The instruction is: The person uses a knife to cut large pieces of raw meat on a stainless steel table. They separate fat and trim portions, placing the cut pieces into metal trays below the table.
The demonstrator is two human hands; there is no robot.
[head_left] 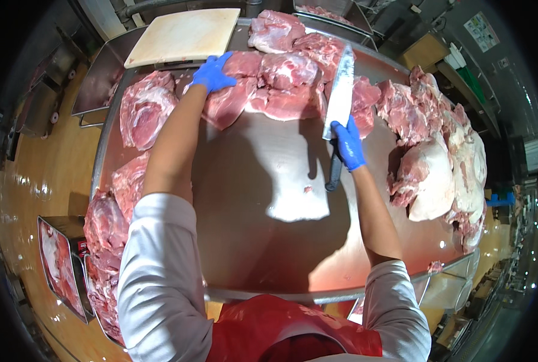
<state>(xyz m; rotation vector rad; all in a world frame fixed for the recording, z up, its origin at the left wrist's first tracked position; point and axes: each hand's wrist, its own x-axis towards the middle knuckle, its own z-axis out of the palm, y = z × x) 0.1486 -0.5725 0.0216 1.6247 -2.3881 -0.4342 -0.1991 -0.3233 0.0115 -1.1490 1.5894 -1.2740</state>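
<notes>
Looking at both blue-gloved hands here: the left hand (214, 75) has its fingers spread out rather than curled, resting at the far-left end of a row of raw meat, right by the near edge of the white cutting board (184, 36). Can't tell if any fingertip is hooked under something. The right hand (348, 143) has its fingers wrapped around the wide-bladed knife (339, 90) where the black handle meets the blade, with the butt of the handle poking out toward the wearer.

The main bit is how it lines up: the pink meat slab (228, 107) sits just below and right of the left fingers, with its longer side slanting toward the wearer. Left hand is clearly nearer; the knife is off to the right, with the blade's long axis pointing away toward the far edge, leaning a touch right. Can't tell if the steel touches the meat under it.

Texture-wise, the slab is smooth, moist-looking and floppy, I'd guess. The big meat chunk (430, 181) on the right is rounder, with a thick creamy fat layer, and the meat piece (145, 111) on the left is marbled and lumpy. All of that's on a shiny metal surface (239, 241), smeared reddish in places.
</notes>
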